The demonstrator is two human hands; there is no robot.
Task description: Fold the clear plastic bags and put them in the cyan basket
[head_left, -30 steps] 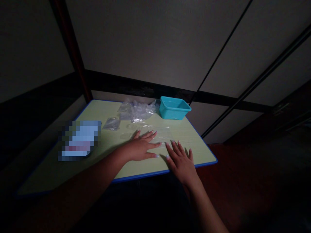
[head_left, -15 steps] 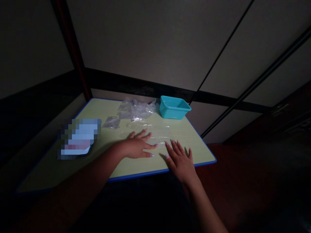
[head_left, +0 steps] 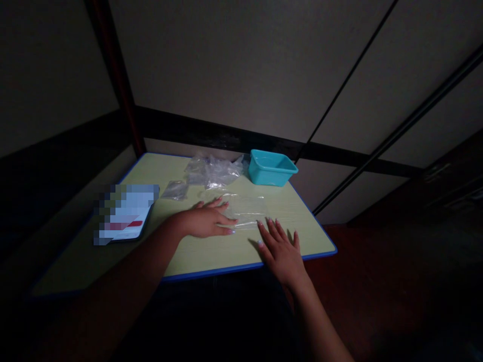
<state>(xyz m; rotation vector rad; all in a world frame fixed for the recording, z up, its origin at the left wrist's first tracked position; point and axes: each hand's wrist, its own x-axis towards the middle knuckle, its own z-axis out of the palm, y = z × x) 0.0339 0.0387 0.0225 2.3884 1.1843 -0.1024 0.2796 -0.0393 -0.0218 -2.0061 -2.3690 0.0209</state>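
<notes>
A clear plastic bag [head_left: 247, 206] lies flat on the table in the head view. Over its left part my left hand [head_left: 206, 220] is spread, palm down, partly hiding it. My right hand [head_left: 281, 251] rests with fingers apart at the bag's lower right corner, its fingertips at the edge. Neither hand grips anything. Beyond the left hand sits a small folded plastic packet [head_left: 175, 190]. Farther back is a crumpled heap of clear plastic bags [head_left: 215, 171].
A turquoise plastic bin [head_left: 269, 176] stands at the table's back right. On the left lies a phone [head_left: 132, 216] with a lit, partly blurred screen. The pale table [head_left: 211, 256] has a blue edge and stands against panelled doors [head_left: 241, 65].
My left hand has slid a little to the left and away from me across the bag. My right hand stays in nearly the same place.
</notes>
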